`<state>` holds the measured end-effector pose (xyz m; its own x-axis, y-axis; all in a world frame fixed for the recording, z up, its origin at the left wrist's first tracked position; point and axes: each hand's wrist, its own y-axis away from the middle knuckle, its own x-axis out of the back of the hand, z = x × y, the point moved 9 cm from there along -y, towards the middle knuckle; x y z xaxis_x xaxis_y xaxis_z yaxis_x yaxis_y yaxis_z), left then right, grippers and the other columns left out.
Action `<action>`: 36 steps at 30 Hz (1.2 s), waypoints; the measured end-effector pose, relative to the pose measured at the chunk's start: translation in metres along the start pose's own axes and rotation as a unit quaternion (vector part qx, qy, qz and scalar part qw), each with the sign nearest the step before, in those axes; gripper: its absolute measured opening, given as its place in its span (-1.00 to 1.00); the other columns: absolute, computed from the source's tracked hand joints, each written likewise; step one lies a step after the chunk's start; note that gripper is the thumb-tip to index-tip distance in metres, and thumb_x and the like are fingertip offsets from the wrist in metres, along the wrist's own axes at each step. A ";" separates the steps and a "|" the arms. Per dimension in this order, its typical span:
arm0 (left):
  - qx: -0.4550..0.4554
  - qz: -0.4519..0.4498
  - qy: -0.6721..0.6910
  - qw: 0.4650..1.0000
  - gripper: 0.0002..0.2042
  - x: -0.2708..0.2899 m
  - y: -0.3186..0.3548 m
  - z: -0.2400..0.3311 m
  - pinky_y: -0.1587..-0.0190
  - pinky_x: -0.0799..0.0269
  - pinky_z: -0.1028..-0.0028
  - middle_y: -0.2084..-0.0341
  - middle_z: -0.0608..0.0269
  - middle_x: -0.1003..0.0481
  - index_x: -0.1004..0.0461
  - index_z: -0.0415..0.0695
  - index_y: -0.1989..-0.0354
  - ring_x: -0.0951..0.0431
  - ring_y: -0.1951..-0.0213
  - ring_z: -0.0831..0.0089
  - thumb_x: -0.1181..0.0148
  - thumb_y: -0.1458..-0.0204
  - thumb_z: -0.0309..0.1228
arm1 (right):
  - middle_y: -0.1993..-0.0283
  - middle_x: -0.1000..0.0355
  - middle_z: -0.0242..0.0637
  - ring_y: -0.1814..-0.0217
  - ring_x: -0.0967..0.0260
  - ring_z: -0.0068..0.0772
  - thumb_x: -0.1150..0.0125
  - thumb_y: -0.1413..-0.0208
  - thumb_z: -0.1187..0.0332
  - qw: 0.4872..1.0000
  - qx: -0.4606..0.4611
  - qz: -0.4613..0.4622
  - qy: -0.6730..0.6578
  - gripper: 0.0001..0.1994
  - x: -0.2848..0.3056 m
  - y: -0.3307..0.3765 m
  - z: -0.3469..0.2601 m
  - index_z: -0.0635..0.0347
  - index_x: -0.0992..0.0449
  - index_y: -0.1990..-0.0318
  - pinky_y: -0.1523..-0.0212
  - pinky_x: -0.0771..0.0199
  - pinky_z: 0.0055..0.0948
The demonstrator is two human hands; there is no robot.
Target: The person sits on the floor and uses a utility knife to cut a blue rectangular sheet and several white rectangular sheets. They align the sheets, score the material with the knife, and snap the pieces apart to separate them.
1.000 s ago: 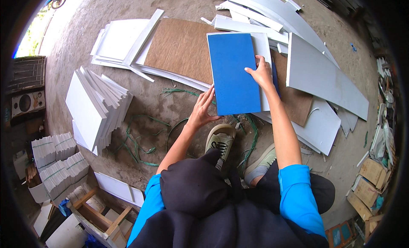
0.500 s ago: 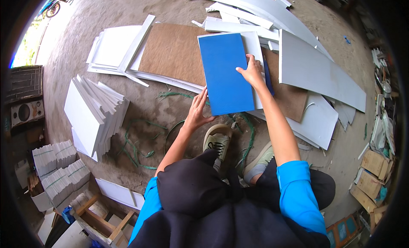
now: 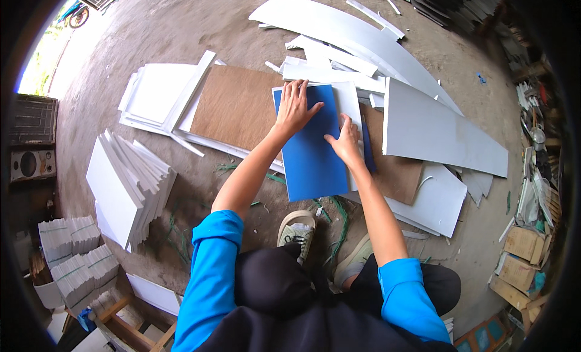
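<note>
Head view shows our two hands at a blue board (image 3: 311, 167), which lies over a white board (image 3: 348, 96). We see the white board peek out along the blue board's right edge. Our left hand (image 3: 293, 113) is open and lies on the blue board near its top left corner. Its fingertips are by the top edge, and its thumb sticks out to the right. Our right hand (image 3: 346, 141) is at the right edge, with its thumb on the blue face and its fingers bent close to the edge. We cannot tell if it pinches the board or just touches it.

To the left of the blue board we see a brown board (image 3: 233, 104). To the right, a big pale grey panel (image 3: 445, 125) covers part of another brown sheet (image 3: 396, 164). Past the top edge lies a long white panel (image 3: 357, 28). All these are on the floor (image 3: 163, 34).

Green string (image 3: 341, 228) lies by our shoes (image 3: 296, 232). A leaning stack of white boards (image 3: 118, 188) stands toward the floor's left edge, near bundles of white strips (image 3: 82, 272). Along the right edge we see brown boxes (image 3: 523, 244).
</note>
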<state>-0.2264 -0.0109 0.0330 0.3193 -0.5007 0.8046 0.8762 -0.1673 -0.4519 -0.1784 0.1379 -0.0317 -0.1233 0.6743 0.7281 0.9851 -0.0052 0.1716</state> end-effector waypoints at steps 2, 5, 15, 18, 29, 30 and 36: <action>0.013 -0.016 -0.027 0.999 -0.37 -0.014 0.001 -0.003 -0.15 0.01 0.20 0.07 0.03 -0.23 -0.22 -0.26 0.00 -0.16 -0.04 0.14 -0.14 0.14 -0.03 | 0.05 -0.16 0.11 -0.03 -0.08 0.09 -0.33 0.24 0.34 1.000 -0.006 0.013 0.005 -0.23 0.001 0.002 0.001 0.10 0.01 -0.15 -0.06 -0.07 -0.09; 0.020 -0.021 -0.048 0.998 -0.40 -0.021 0.003 0.001 -0.10 -0.03 0.23 0.08 0.07 -0.24 -0.25 -0.22 0.02 -0.18 -0.01 0.17 -0.11 0.13 0.00 | 0.07 -0.17 0.08 -0.01 -0.09 0.05 -0.32 0.22 0.36 1.000 -0.001 0.024 0.020 -0.24 0.006 0.005 0.000 0.10 0.00 -0.16 -0.06 -0.08 -0.11; 0.025 -0.064 -0.053 0.996 -0.40 -0.019 0.007 0.003 -0.10 -0.05 0.25 0.09 0.11 -0.26 -0.24 -0.21 0.00 -0.19 0.00 0.19 -0.11 0.13 -0.03 | 0.11 -0.17 0.11 0.02 -0.08 0.06 -0.29 0.20 0.39 0.998 0.046 0.038 0.019 -0.28 0.005 0.023 -0.014 0.17 0.00 -0.14 -0.02 -0.08 -0.08; 0.019 -0.059 -0.057 0.996 -0.42 -0.018 0.007 0.009 -0.11 -0.03 0.23 0.09 0.13 -0.27 -0.22 -0.17 -0.02 -0.19 -0.01 0.21 -0.11 0.12 -0.04 | 0.16 -0.20 0.05 0.05 -0.12 0.00 -0.28 0.19 0.41 0.997 0.047 0.060 0.000 -0.34 0.007 0.024 -0.008 0.18 -0.07 -0.10 0.00 -0.12 -0.14; 0.038 -0.076 -0.088 0.993 -0.45 -0.009 0.016 0.010 -0.18 0.39 -0.17 -0.16 0.10 -0.01 -0.23 0.12 -0.03 0.12 -0.25 0.16 -0.20 0.23 -0.15 | 0.11 -0.16 -0.04 0.07 -0.20 -0.04 0.10 0.11 0.69 0.963 0.121 0.160 0.181 -0.61 0.067 0.035 0.021 0.34 -0.23 0.03 0.10 -0.29 -0.17; 0.045 -0.071 -0.102 0.991 -0.43 -0.005 0.021 0.010 -0.19 0.39 -0.16 -0.16 0.07 0.01 -0.22 0.14 -0.05 0.12 -0.25 0.14 -0.20 0.24 -0.15 | 0.10 -0.15 0.02 0.02 -0.17 0.04 0.11 0.09 0.65 0.966 0.107 0.129 0.195 -0.55 0.062 0.033 0.022 0.31 -0.15 -0.05 0.05 -0.28 -0.15; 0.207 0.004 -0.034 0.978 -0.03 0.032 0.082 -0.015 -0.21 0.36 -0.05 -0.20 -0.07 0.08 0.15 -0.30 -0.20 0.12 -0.25 0.09 -0.31 0.30 -0.07 | 0.17 -0.21 0.15 0.10 -0.23 0.11 0.12 0.04 0.62 0.963 0.015 0.065 0.261 -0.51 0.055 0.021 0.028 0.34 -0.06 -0.12 0.07 -0.31 -0.10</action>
<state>-0.1494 -0.0534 0.0157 0.3376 -0.4413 0.8314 0.9402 0.2013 -0.2749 -0.1608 0.1956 -0.0062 -0.0337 0.2066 0.9779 0.9984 -0.0373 0.0423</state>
